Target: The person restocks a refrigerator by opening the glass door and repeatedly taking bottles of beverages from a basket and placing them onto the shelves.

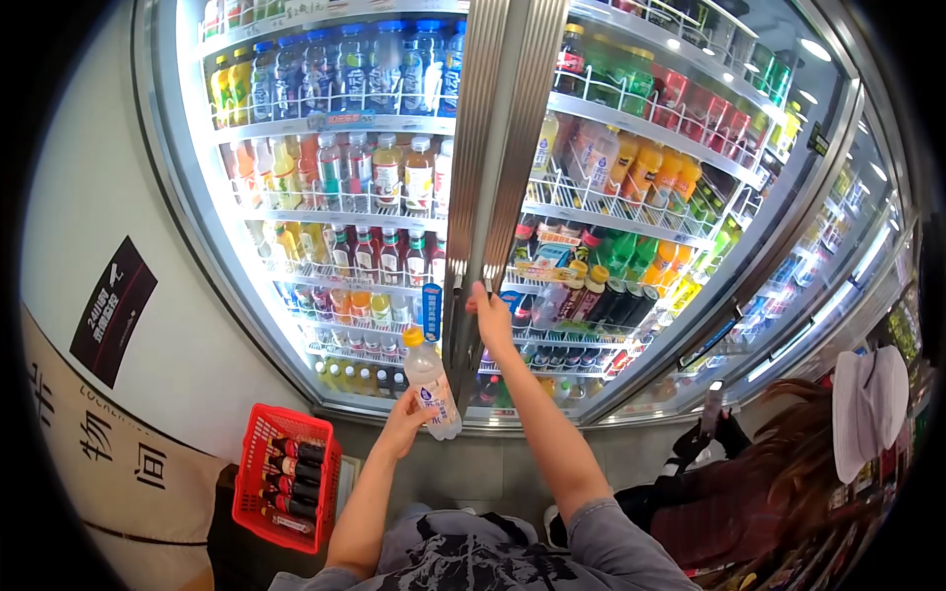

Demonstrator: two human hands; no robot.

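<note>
Since L hand (402,418) grips our yellow-cap btl (428,376), let's go easy w/ R hand (491,313) on fridge door (527,103); can't tell its grip.

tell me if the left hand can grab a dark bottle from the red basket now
Probably not straight away: the left hand already holds a yellow-capped bottle. Nothing visible covers the red basket, so its dark bottles look reachable once that hand is free, perhaps with some leaning.

fine print (436,418) on held bottle (425,366) — illegible; topmost bottles (234,14) — cropped
</note>
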